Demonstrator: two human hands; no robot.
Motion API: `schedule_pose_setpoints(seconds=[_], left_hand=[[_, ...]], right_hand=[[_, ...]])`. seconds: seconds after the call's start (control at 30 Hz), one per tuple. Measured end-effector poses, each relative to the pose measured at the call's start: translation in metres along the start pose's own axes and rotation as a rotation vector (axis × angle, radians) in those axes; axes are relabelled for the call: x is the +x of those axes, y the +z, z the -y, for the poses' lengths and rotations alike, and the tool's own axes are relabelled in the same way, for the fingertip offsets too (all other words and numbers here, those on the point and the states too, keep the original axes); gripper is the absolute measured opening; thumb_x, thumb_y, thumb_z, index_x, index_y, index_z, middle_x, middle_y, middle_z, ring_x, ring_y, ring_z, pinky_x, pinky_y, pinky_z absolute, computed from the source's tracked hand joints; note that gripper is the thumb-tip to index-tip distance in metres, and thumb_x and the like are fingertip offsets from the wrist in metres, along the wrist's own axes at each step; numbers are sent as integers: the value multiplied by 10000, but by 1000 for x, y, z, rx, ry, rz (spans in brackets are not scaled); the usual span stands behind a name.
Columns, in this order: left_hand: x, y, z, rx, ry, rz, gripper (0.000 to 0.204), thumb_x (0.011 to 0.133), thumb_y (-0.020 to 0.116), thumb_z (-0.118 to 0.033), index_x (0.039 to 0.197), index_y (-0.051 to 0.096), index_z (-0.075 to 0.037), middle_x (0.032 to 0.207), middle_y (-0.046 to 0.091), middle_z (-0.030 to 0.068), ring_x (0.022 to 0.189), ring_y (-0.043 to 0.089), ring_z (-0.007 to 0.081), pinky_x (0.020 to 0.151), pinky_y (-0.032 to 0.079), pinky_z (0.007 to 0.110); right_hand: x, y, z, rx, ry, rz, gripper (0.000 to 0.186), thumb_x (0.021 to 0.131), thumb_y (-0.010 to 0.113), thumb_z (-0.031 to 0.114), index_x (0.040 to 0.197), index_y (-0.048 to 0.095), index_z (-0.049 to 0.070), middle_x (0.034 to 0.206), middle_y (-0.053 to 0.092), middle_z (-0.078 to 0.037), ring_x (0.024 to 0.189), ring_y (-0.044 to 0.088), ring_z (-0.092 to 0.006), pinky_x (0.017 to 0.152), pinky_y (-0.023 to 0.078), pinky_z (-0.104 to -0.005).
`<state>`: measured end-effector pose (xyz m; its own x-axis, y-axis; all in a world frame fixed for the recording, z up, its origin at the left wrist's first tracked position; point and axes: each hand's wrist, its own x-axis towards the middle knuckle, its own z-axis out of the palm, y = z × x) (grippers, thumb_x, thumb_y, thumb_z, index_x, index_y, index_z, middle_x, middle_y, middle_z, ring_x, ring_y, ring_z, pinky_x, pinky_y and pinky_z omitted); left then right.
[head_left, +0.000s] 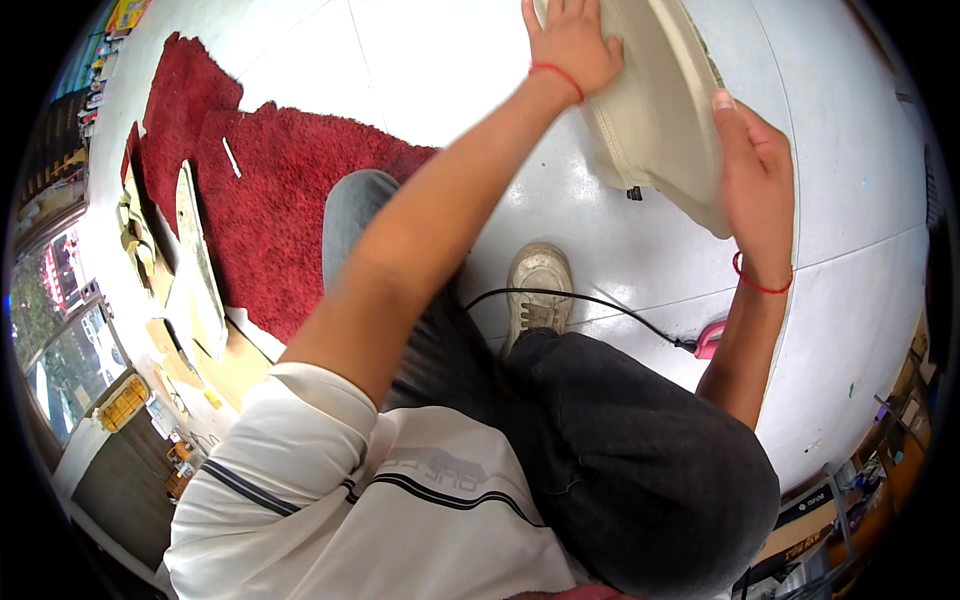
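A beige, leather-look panel (655,110) with a stitched seam is held up off the white floor at the top of the view, its upper end cut off by the frame. My right hand (757,165) grips its right edge, thumb on the near face and fingers hidden behind. On the panel's upper left side, my left hand (575,48) lies with fingers stretched out and slightly apart. A small black clip (634,193) sticks out from the panel's lower edge. Both wrists wear red cords.
Left of my bent knee lies a ragged red carpet piece (270,180). Beside it are cut boards and trim pieces (200,265). A black cable (600,300) crosses over my shoe to a pink-red handled object (709,340). Cluttered boxes (805,515) stand at lower right.
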<state>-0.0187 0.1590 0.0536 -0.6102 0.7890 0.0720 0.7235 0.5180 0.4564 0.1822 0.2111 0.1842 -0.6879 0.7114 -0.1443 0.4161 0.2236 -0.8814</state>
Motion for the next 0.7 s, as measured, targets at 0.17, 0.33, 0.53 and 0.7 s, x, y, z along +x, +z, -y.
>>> schedule_pose_setpoints(seconds=[0.17, 0.33, 0.53, 0.7], left_hand=[[25, -4, 23, 123, 268, -27, 529, 963, 534, -254, 1362, 536, 94, 1488, 478, 214, 1434, 399, 361, 1244, 187, 580], [-16, -10, 6, 36, 482, 88, 382, 936, 516, -189, 1187, 621, 79, 1352, 549, 224, 1329, 487, 352, 1218, 254, 577], [-84, -10, -1, -4, 647, 113, 235, 881, 573, -182, 995, 663, 2, 1112, 622, 115, 1099, 614, 272, 1190, 330, 509], [-119, -25, -15, -100, 726, 298, 241, 883, 574, -184, 1006, 648, 9, 1102, 624, 107, 1104, 617, 269, 1221, 300, 507]], right_hand=[[5, -5, 11, 4, 126, -39, 462, 1055, 533, 377, 963, 679, -51, 740, 590, 15, 719, 488, -93, 691, 444, -270], [8, -12, -10, 103, 242, -166, 455, 1032, 564, 372, 1023, 718, -56, 815, 660, -24, 773, 562, -114, 755, 474, -279], [9, -7, -11, 257, 296, -206, 436, 1022, 577, 348, 1065, 722, -60, 894, 694, -49, 795, 587, -130, 765, 483, -290], [7, -10, -27, 276, 276, -199, 430, 1023, 578, 344, 1055, 722, -60, 885, 692, -48, 797, 587, -130, 759, 482, -291]])
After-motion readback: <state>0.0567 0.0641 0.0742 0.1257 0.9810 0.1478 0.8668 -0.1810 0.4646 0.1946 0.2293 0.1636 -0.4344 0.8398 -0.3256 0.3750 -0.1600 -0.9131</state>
